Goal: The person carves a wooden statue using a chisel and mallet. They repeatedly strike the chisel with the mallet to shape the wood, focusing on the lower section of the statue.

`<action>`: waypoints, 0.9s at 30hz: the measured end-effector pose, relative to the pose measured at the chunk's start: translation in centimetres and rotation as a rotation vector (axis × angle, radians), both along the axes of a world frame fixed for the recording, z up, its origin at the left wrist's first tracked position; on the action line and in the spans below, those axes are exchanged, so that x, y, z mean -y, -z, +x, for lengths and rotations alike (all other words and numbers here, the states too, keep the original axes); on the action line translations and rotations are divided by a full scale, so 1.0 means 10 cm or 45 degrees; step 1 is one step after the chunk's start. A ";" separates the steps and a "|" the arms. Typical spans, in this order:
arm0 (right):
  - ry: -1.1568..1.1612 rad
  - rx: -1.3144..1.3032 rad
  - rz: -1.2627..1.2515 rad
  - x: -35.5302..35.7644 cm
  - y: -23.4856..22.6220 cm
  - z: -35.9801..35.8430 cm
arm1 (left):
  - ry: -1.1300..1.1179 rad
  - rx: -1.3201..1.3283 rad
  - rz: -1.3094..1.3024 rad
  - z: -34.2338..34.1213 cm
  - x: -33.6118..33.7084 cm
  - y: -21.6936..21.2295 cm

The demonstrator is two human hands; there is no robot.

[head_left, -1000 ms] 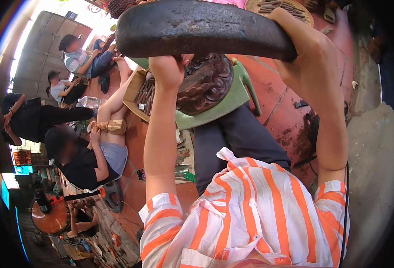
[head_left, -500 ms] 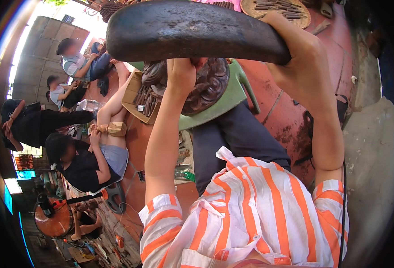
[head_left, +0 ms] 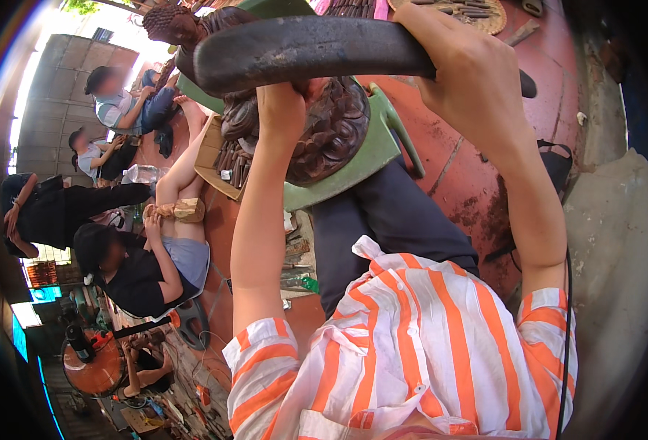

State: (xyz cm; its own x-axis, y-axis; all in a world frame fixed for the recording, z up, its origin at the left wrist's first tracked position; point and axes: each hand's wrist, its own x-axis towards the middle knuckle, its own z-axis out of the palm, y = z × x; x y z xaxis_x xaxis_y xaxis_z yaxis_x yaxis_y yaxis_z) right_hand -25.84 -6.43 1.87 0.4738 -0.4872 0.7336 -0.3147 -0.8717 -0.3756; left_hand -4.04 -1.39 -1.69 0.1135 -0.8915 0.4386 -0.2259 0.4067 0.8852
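Right hand: grasped dark club
Left hand: partly hidden, grip couldn't be told
Carving: had relief cut, near green chair's near edge; remainder unclear

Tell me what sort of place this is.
Probably a woodcarving workshop: a dark brown carved piece sits on a green plastic chair, and a seated person in a black shirt holds a pale, roughly cut wooden block.

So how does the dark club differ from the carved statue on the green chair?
The dark club is plain-sided, while the carved statue has raised shapes. The dark club is held in the right hand; the carved statue rests on the green chair. Both look dark.
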 end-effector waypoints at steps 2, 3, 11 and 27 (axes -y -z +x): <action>-0.015 0.008 0.007 0.02 0.00 0.00 | 0.000 0.013 -0.004 0.01 0.01 -0.04; -0.025 -0.011 0.016 0.06 0.02 -0.01 | -0.001 -0.040 0.013 0.02 0.02 -0.04; 0.101 -0.129 -0.034 0.02 -0.14 -0.01 | 0.222 -0.585 0.099 0.32 0.04 -0.19; -0.084 0.106 -0.008 0.01 -0.14 -0.02 | -0.041 -0.575 -0.029 0.20 -0.10 -0.24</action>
